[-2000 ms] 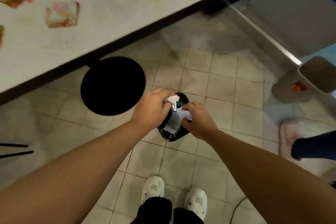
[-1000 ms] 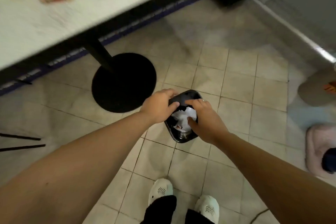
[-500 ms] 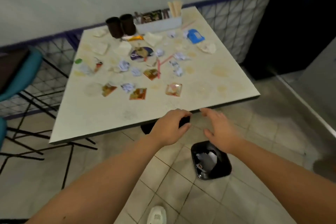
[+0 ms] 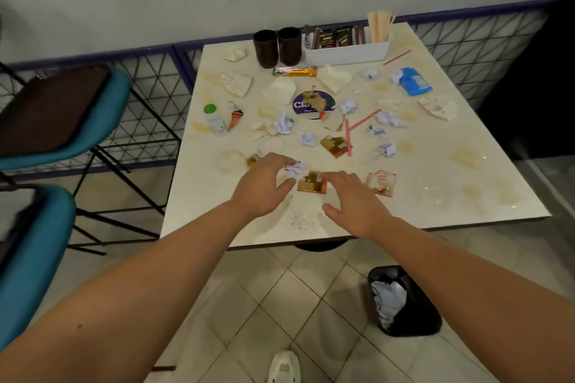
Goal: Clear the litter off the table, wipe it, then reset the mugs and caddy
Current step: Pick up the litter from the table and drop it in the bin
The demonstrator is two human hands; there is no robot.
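The stained white table (image 4: 466,190) is strewn with litter: crumpled paper balls, wrappers, napkins, red straws, a small bottle (image 4: 214,120) and a blue packet (image 4: 415,81). My left hand (image 4: 264,183) hovers with spread fingers over a crumpled paper ball (image 4: 294,168). My right hand (image 4: 354,200) reaches, fingers relaxed, beside an orange wrapper (image 4: 312,182). Neither holds anything. Two dark mugs (image 4: 277,46) and a white caddy (image 4: 347,51) with sachets and sticks stand at the far edge.
A black bin (image 4: 404,301) holding white paper sits on the tiled floor at lower right. Two teal chairs (image 4: 62,121) stand left of the table. A wire-mesh railing and wall run behind it. My shoe (image 4: 283,367) shows at the bottom.
Both hands have left the bin after dropping paper into it and risen to the table's near litter. The view swung up from the floor to the tabletop.
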